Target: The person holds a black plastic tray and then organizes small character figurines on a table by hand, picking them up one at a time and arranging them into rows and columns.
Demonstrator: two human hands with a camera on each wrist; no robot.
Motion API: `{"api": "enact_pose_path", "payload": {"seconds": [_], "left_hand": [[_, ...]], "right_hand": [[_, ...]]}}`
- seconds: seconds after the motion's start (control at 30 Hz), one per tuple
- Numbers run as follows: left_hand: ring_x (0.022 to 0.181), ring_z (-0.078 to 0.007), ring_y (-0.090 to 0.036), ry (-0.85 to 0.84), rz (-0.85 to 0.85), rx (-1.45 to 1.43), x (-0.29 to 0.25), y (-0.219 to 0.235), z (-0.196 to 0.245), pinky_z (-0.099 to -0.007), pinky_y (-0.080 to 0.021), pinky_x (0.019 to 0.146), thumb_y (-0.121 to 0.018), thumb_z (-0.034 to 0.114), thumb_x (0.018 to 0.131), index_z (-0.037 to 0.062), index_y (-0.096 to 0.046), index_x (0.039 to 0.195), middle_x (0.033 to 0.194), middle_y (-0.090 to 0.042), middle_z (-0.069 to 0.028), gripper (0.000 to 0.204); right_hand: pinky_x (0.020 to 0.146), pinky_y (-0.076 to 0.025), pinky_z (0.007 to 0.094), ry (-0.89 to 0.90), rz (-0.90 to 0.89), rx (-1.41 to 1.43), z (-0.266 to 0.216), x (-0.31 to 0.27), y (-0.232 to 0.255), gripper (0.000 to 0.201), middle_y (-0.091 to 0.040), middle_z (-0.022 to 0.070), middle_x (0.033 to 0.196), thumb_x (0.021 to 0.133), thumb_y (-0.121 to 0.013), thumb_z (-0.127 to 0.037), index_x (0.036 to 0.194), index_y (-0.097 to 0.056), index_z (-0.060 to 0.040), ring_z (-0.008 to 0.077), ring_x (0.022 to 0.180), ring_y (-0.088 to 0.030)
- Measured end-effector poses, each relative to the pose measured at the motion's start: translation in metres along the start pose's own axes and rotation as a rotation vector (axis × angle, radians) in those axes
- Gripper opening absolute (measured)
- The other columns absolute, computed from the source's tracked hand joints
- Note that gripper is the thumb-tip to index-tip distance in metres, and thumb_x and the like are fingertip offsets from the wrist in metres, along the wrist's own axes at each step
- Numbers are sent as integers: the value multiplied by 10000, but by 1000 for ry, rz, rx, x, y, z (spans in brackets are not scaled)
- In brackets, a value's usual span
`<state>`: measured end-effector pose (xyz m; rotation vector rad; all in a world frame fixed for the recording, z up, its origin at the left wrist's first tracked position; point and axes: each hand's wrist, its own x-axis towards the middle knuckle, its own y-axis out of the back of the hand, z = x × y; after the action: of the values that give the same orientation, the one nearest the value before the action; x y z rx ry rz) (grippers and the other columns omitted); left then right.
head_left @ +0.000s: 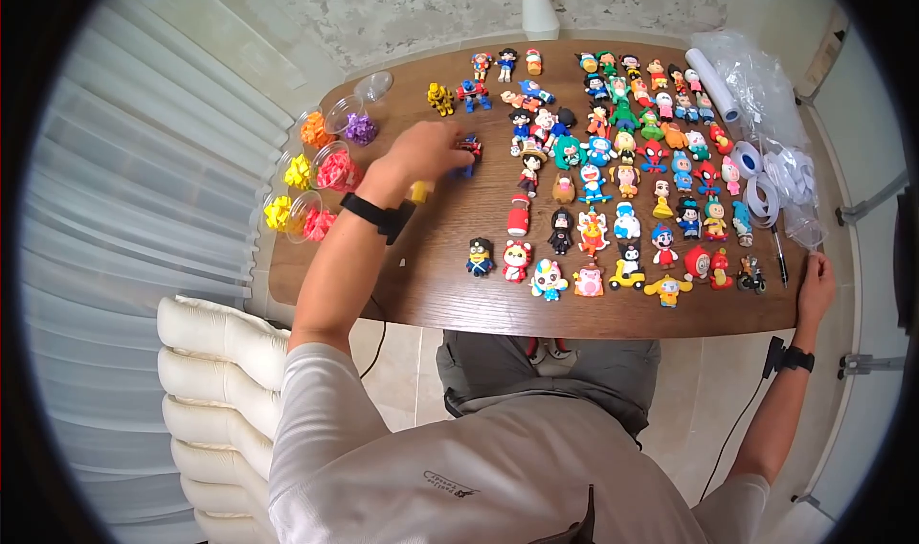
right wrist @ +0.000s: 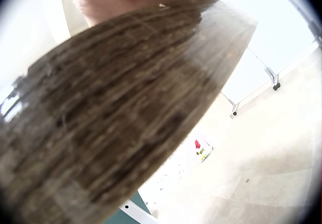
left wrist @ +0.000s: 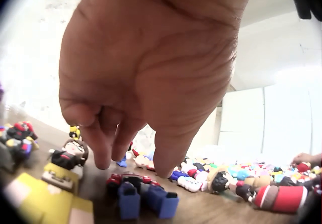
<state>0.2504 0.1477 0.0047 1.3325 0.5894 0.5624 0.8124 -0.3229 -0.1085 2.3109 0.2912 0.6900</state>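
My left hand (head_left: 426,151) reaches down over a small red and blue robot figure (head_left: 469,149) on the wooden table. In the left wrist view its thumb and fingers (left wrist: 161,153) point downward, fairly straight, at either side of the robot figure's red upper part; the blue legs face the camera. A yellow blocky figure (left wrist: 48,199) lies close by, under the wrist. Farther back stand a yellow robot figure (head_left: 440,99) and another red and blue robot figure (head_left: 473,95). My right hand (head_left: 817,285) rests at the table's right edge, mostly out of sight in the right wrist view.
Rows of small toy figures (head_left: 624,169) cover the table's middle and right. On the left, clear cups (head_left: 337,113) hold or spill orange, purple, yellow and red pieces. White tape rolls (head_left: 761,199), a pen (head_left: 780,259), a white roll (head_left: 713,84) and clear plastic wrap (head_left: 756,65) lie at the right.
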Motion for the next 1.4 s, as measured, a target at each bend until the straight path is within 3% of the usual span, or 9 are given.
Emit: {"api": "enact_pose_path", "payload": {"seconds": [0.03, 0.17, 0.37, 0.47, 0.5, 0.6, 0.7, 1.0, 1.4], "left_hand": [[1016, -359, -690, 62, -102, 50, 5, -7, 0, -435, -534, 869, -744, 361, 859, 12, -616, 1276, 1088, -720, -215, 559], [1031, -361, -681, 68, 25, -154, 4, -13, 2, -435, -523, 905, -785, 321, 832, 29, -602, 1315, 1119, -702, -207, 593], [979, -356, -686, 184, -104, -206, -4, 4, 25, -435, -522, 842, -798, 319, 789, -2, -670, 1086, 1033, -708, -217, 456], [922, -341, -692, 15, 165, -285, 1, -14, -7, -424, -526, 805, -782, 307, 815, 21, -666, 1048, 993, -709, -201, 387], [915, -324, -694, 5, 261, -467, 4, -6, -14, -417, -529, 793, -758, 287, 843, 30, -666, 1052, 981, -708, -197, 344], [961, -354, -689, 169, 420, -424, 9, 22, -55, -429, -525, 817, -734, 275, 864, 16, -654, 1079, 1003, -706, -210, 346], [1003, -405, -669, 322, 448, -114, 18, 32, -77, -470, -514, 843, -724, 267, 870, 9, -643, 1095, 1033, -702, -232, 352], [1093, -411, -651, 371, 209, 50, 55, 12, -110, -451, -517, 949, -739, 215, 820, 51, -686, 1203, 1157, -694, -225, 419], [1061, -396, -666, 298, 207, -18, 66, 10, -116, -442, -527, 916, -648, 122, 817, 90, -730, 1116, 1104, -711, -214, 312]], "right_hand": [[748, -459, 287, -2, 0, -3, 1, 1, -1, 347, -588, 16, 784, 998, -602, -356, 1061, -686, -26, 117, 756, -520], [748, -460, 291, -1, 18, -1, 1, -2, 0, 345, -585, 17, 783, 997, -601, -357, 1062, -683, -28, 121, 755, -520], [756, -462, 292, -18, -2, -5, 3, -1, 0, 337, -587, 21, 791, 995, -601, -355, 1065, -683, -36, 124, 760, -520], [766, -465, 291, -25, 9, 3, 0, -1, 0, 340, -596, 23, 801, 993, -603, -359, 1070, -685, -38, 122, 769, -526], [770, -466, 290, -26, 15, 6, 1, -1, 0, 342, -599, 24, 805, 993, -604, -360, 1072, -686, -38, 121, 773, -529], [781, -467, 289, -33, -2, 16, 3, 0, 0, 346, -604, 25, 810, 990, -607, -366, 1082, -687, -43, 120, 781, -535], [783, -467, 290, -43, 1, 6, 2, 0, 0, 348, -608, 23, 814, 987, -611, -370, 1084, -690, -46, 121, 786, -540], [772, -468, 295, -61, 6, -22, -9, -4, 3, 341, -605, 23, 805, 985, -608, -366, 1073, -691, -47, 126, 771, -537], [716, -433, 268, 8, 4, 24, 4, 0, -2, 316, -540, -15, 767, 1003, -605, -332, 1047, -679, -28, 93, 737, -472]]}}
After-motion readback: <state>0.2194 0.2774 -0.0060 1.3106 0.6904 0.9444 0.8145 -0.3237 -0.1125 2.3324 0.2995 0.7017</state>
